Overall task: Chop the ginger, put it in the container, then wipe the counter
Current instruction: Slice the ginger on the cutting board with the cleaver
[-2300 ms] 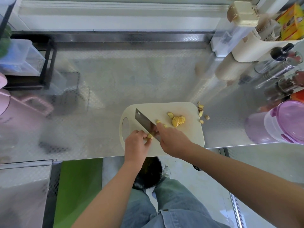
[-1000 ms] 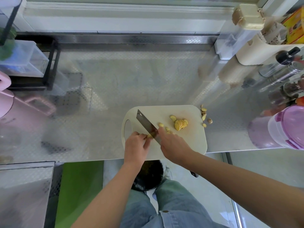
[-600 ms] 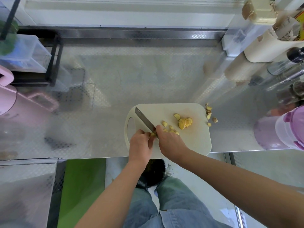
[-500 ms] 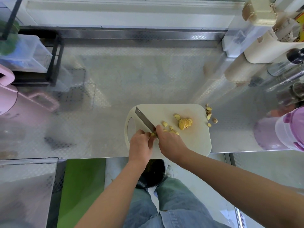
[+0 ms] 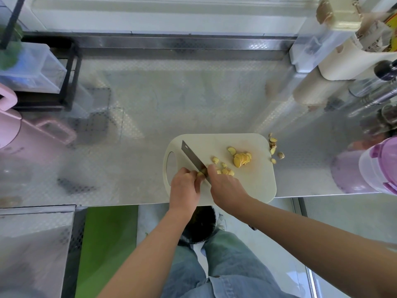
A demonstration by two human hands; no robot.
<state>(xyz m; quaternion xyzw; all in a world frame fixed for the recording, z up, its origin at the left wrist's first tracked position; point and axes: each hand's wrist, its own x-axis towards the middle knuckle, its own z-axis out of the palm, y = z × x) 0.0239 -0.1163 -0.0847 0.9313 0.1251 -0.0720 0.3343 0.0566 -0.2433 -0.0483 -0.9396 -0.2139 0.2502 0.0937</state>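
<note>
Head view: I see ginger stub [image 5: 201, 174] on cutting board [image 5: 253, 183], left hand [image 5: 185, 187] fingers pinching it. Knife [image 5: 191, 155] touches stub's right side, blade pointing far-left. Right hand [image 5: 225, 188] fingers wrapped round handle. Slices [image 5: 241, 159] lie further right. Next cut lands close to left fingers, I think.

Steel kitchen counter in bright, diffuse light

The embossed steel counter [image 5: 171, 100] spans the view, with glare on its right part. A white ledge [image 5: 150, 16] runs behind it and a black rack [image 5: 72, 72] stands at its left rear. Below its front edge lie pale floor [image 5: 343, 218] and 1 green strip [image 5: 107, 244].
</note>
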